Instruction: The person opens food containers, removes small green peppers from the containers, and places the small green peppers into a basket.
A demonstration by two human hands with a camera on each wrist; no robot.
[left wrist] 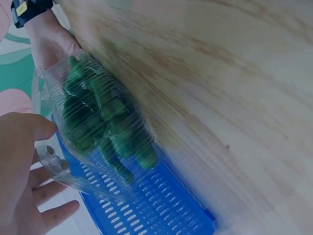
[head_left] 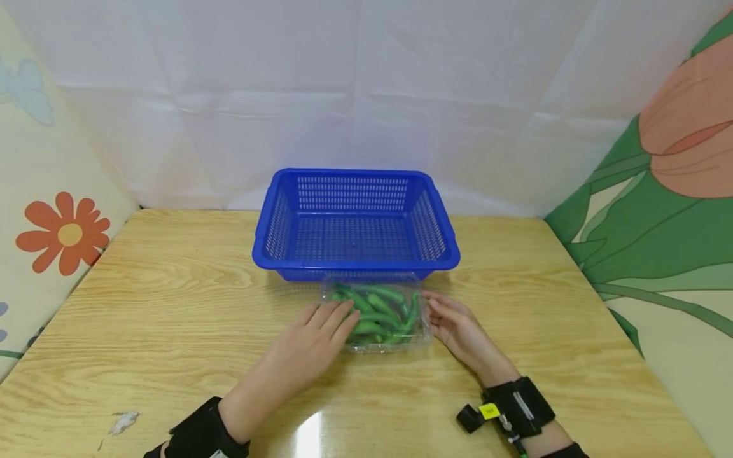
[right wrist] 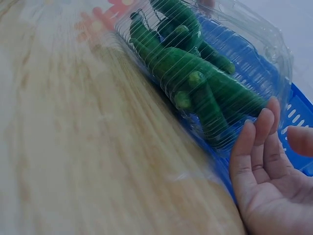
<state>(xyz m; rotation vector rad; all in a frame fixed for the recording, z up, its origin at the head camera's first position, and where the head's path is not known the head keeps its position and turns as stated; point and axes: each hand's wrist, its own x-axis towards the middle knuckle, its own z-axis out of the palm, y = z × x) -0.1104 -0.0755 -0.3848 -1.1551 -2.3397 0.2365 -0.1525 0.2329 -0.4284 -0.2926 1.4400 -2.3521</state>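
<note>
The fingers of the left hand (head_left: 312, 340) lie extended and slightly parted over the box's left part, gripping nothing that the views show; they appear placed to steady it from above. The right hand (head_left: 464, 334) has its fingers gently bent, tips at the box's right end, thumb standing apart in the right wrist view; no pinch is evident, and the likely purpose is to brace that end. The clear box (head_left: 389, 347) sits between the hands, its walls keeping the green peppers (head_left: 369, 327) together; whether its lid is latched cannot be told. It lies on the table (head_left: 172, 305) at the near side of the blue basket (head_left: 355, 264); contact between them cannot be confirmed. The basket stands upright, open side up, against the white backdrop's (head_left: 355, 83) foot or near it.
</note>
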